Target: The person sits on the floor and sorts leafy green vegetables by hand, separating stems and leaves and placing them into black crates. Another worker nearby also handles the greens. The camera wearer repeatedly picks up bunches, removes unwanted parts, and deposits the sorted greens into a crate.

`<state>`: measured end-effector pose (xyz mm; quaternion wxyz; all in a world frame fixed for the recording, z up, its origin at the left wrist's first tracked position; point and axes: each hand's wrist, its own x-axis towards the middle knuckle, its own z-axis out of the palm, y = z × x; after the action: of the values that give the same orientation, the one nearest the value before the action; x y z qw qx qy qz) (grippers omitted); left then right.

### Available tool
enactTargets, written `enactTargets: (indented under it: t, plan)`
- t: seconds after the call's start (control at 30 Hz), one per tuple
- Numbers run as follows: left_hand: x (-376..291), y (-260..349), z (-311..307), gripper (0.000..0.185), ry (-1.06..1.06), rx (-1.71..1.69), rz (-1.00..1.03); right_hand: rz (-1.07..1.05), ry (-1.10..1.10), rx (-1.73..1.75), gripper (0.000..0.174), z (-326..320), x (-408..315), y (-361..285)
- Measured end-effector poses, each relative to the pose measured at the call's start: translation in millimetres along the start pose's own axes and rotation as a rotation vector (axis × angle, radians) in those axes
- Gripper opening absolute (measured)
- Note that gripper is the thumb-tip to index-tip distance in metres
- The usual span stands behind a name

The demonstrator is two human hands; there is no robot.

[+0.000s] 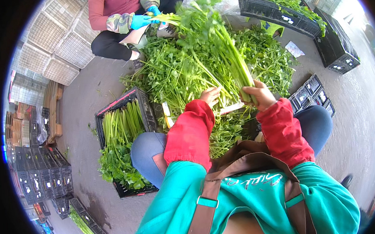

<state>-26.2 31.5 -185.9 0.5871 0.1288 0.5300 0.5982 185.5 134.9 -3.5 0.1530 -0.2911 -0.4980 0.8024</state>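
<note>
My right hand [260, 95] grips the base of a bunch of green celery [232, 56], whose leafy tops point away from me and look blurred. To its left, my left hand [210, 96] is at a thin, pale celery stalk [208, 72], fingers bent; whether it grips the stalk is unclear. Both hands are over a big heap of leafy celery [169, 67] on the floor. A white strip [231, 108] lies just below and between the hands. Beside my left knee, a black plastic crate [147, 108] holds celery stalks [121, 123] laid side by side, leaves towards me.
Across the heap sits a person with blue gloves [140, 21] holding thin stalks. A black crate of greens [276, 14] stands at the upper right, beside another black crate [338, 45]. A black crate [313, 94] is near my right knee. White crates [61, 69] are stacked at the left.
</note>
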Motion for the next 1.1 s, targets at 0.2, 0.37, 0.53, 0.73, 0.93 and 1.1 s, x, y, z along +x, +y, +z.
enactTargets:
  t: [0.2,0.37,0.53,0.73,0.93,1.1]
  plan:
    - [-38.4,58.5,73.5,0.090,-0.379,-0.205,-0.050,-0.411,0.407,-0.838,0.032,-30.2,33.3,58.6]
    - [-41.9,56.7,98.8,0.032,-0.342,-0.235,0.165,-0.541,0.290,-0.978,0.051,17.1,22.3,52.1]
    - [-45.2,79.0,99.6,0.035,-0.346,-0.505,0.232,-0.180,-0.081,-0.293,0.045,-7.2,27.0,25.6]
    - [-43.2,89.7,101.6,0.049,-0.425,-0.597,0.267,-0.166,0.094,-0.309,0.031,-11.1,24.8,17.2]
    - [-42.9,91.1,138.5,0.062,-0.378,-0.426,0.202,-0.325,0.297,-0.717,0.032,-39.4,39.9,37.7]
    - [-26.4,77.8,100.3,0.055,-0.384,-0.536,0.315,-0.371,0.341,-0.483,0.021,3.4,48.3,49.0]
